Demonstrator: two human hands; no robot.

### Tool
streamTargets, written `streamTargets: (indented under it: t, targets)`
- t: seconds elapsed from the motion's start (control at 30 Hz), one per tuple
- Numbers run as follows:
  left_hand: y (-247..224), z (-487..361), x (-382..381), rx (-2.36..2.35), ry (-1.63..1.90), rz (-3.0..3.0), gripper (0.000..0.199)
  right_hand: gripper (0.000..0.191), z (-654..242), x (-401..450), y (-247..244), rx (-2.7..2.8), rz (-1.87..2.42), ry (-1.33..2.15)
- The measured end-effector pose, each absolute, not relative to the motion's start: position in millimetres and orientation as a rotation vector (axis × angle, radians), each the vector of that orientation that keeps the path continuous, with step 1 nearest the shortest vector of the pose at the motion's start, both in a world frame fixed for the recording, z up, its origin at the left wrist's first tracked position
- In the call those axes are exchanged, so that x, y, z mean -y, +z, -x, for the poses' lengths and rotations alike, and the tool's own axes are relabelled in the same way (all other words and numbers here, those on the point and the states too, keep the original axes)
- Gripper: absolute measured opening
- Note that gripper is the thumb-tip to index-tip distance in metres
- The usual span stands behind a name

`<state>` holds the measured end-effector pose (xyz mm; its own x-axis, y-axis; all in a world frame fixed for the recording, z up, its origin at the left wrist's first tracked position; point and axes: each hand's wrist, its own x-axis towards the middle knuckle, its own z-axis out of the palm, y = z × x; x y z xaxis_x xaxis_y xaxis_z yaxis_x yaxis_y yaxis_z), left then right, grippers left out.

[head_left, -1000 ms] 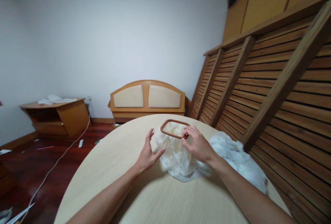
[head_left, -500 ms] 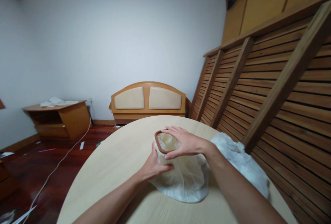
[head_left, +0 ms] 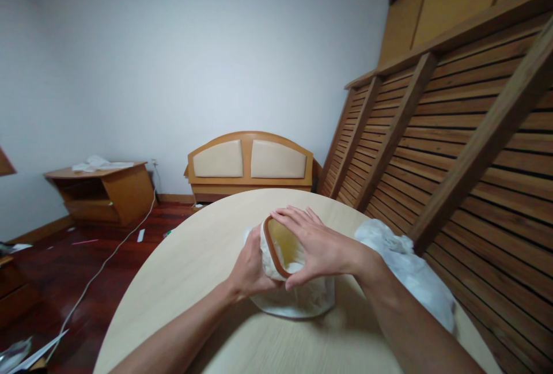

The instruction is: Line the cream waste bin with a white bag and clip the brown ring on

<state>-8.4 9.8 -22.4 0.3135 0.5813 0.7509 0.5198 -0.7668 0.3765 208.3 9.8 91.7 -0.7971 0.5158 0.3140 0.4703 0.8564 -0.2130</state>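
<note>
A container with a brown rounded rim is held tilted above the table, its yellowish inside facing me. Thin whitish plastic surrounds its outside and hangs down to the tabletop. My left hand grips the container and plastic from the left, fingers partly hidden behind it. Across the opening's right side lies my right hand, thumb at the rim's lower corner and fingers at its top edge.
The round pale table carries a crumpled white plastic bag at its right edge. Wooden slatted panels lean close on the right. Beyond stand a headboard and a low cabinet. A cable crosses the floor.
The container has tipped further, showing more of its yellowish inside. The plastic inside the opening has shrunk to its lower part, and the hanging plastic spreads less. My left hand has moved higher.
</note>
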Motion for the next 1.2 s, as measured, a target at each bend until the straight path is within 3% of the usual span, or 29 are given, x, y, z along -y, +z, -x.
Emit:
streamTargets:
  t: [0.9, 1.2]
  targets:
    - [-20.2, 27.2, -20.7, -1.023, 1.345, -2.674, 0.124, 0.115, -202.5, -10.7, 87.2, 2.601, 0.526, 0.138]
    - [-22.1, 35.2, -23.3, -0.953, 1.367, -2.661, 0.122, 0.125, -206.0, -7.7, 91.9, 2.599, 0.549, 0.147]
